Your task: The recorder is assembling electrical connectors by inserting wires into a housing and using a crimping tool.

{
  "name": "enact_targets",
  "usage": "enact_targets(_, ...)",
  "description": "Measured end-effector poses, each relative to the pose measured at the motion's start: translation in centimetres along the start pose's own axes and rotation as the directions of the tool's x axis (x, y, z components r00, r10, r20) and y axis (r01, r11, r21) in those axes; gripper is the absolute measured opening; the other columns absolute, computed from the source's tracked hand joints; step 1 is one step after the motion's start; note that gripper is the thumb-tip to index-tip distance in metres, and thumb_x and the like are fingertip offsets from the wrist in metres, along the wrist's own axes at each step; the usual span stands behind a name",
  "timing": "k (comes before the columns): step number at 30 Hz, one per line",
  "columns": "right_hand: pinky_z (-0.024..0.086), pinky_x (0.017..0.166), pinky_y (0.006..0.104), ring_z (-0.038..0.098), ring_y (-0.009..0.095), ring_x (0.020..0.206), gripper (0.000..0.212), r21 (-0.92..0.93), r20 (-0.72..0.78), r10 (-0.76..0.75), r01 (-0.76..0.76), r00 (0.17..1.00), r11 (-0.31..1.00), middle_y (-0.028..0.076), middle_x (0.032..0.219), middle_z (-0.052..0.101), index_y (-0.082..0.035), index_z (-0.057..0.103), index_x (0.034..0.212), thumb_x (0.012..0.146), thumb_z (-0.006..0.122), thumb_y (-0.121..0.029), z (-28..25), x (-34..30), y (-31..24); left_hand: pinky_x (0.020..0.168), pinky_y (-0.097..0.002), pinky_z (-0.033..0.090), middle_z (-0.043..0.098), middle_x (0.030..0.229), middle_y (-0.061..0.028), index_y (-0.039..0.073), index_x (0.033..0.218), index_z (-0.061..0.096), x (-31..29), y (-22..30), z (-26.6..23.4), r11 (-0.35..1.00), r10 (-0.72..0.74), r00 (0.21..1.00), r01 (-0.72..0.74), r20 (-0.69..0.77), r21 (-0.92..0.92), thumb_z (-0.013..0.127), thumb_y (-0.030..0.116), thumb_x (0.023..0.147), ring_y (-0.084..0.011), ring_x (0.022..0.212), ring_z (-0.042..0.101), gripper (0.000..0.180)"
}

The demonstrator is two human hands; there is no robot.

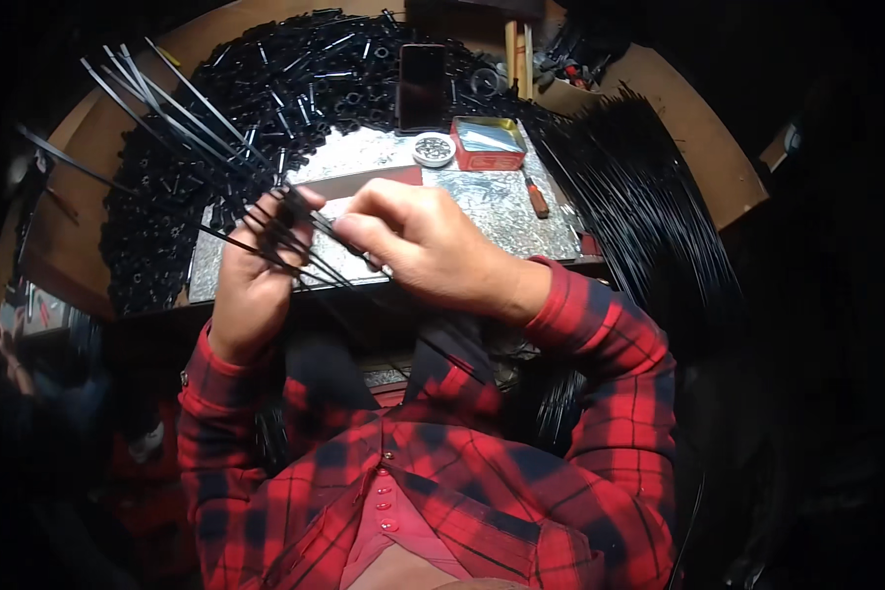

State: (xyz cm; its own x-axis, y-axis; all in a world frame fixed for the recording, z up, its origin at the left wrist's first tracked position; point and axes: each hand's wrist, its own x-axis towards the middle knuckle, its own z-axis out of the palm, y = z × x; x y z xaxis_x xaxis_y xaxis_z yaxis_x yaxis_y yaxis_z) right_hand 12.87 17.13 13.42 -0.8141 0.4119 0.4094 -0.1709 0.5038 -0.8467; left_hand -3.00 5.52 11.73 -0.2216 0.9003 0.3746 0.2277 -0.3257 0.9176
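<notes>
Over the front of a silvery worktop (551,236), my left hand (256,280) is closed round a loose bunch of thin black rods (182,118). They fan out to the upper left, with light glinting along them, and shorter ends point down to the right. Close beside it, my right hand (433,241) has its thumb and forefinger pinched together at the rods. What lies between those fingertips is hidden. Behind both hands is a big heap of small black fittings (152,221) mixed with shiny metal pins.
A dark phone (423,84) leans at the heap. Nearby are a white round dish (434,149) of small metal bits, a red tin (490,157) and an orange-handled tool (537,202). Many black rods (639,187) lie at right, inside a brown rim (723,162). Another person's hand (12,356) shows far left.
</notes>
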Motion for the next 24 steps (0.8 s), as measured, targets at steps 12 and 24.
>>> enact_targets(12,0.05,0.068,0.0468,0.061,0.038,0.078,0.018,-0.804,-0.595,0.207,-0.579,0.777,-0.139,0.02,0.081,0.061,0.001,0.063,0.079,0.079,0.06,-0.016,-24.8,-11.9,14.8,0.075,-0.0191,0.038,0.052,0.092,0.0004,0.001,0.103,0.054,-0.6,0.6,-0.9,0.984,0.17,0.95,-0.148,-0.261,0.102,0.048,-0.009,0.081,-0.0047,0.08,0.046,0.025)
enact_targets(24,0.047,0.067,0.0416,0.058,0.034,0.076,0.016,-0.87,-0.477,-0.252,-0.493,0.842,0.001,0.016,0.082,0.06,0.0,0.06,0.077,0.081,0.058,-0.016,-24.1,-8.7,10.2,0.085,-0.0309,0.044,0.055,0.103,-0.009,0.002,0.095,0.053,0.0,-0.3,0.0,0.942,0.314,0.924,-0.332,-0.219,-0.05,0.05,0.003,0.087,-0.0163,0.093,0.054,0.009)
